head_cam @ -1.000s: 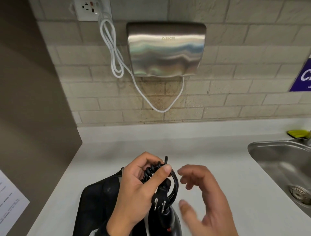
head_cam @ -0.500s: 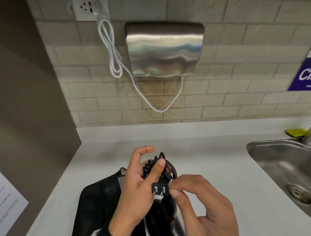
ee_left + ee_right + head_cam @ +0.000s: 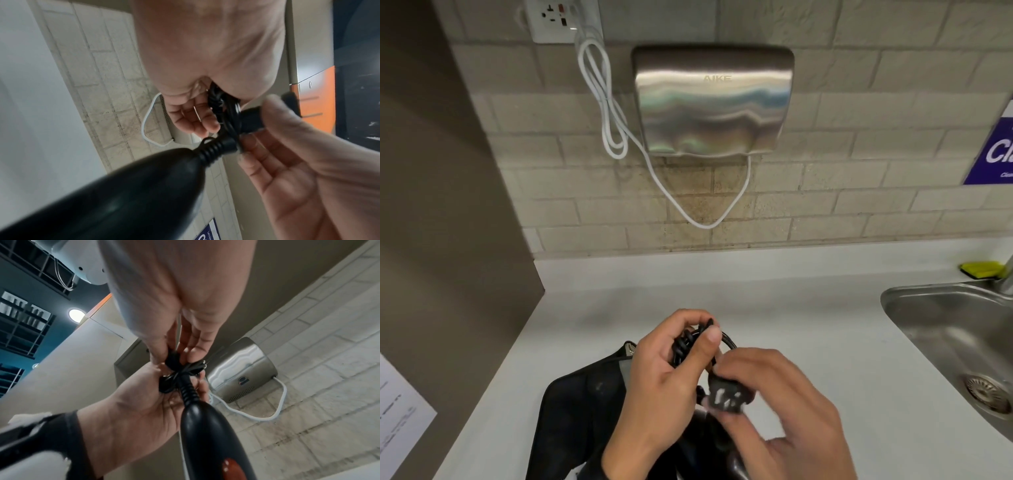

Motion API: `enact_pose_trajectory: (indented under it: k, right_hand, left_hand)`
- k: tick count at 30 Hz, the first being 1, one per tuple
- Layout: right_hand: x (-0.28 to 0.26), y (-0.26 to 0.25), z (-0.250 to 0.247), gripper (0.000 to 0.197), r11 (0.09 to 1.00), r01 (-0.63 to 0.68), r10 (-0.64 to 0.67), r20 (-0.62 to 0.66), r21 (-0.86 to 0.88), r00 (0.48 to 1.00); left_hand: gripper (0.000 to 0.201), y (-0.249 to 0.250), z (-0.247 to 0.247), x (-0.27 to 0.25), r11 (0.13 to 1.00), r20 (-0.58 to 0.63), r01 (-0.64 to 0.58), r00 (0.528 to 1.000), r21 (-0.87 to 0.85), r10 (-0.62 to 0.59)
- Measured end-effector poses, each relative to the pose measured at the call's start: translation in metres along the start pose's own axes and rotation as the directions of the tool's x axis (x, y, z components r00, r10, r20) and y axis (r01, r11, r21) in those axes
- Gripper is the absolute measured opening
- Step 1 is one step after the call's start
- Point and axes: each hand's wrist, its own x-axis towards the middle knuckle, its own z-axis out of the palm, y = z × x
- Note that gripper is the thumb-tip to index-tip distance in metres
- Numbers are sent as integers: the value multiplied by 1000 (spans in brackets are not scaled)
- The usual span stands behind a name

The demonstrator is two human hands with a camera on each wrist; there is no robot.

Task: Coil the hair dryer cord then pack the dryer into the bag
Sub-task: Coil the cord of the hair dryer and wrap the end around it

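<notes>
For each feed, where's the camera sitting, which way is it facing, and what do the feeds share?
Head: on the head, facing down at the counter and tiled wall; both hands show.
Left wrist: faces along the left hand, up toward the tiled wall.
Right wrist: faces along the right hand, up past the wall hand dryer to the ceiling.
Shared: all three see the coiled cord and the plug.

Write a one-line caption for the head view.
Left hand grips the coiled cord while right hand pinches its plug above the black bag.
</notes>
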Motion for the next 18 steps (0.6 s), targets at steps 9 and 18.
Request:
enact_pose_trajectory:
  k: [9,18]
  right_hand:
    - [21,15,-26,59,491,-441,535,141,751,833]
    - [11,32,-18,59,136,-485,622,306,864,720]
  left_hand:
    - [32,7,-9,-1,998,141,-37,990,52,29]
    - [29,17,-12,0,986,107,-41,994,164,24]
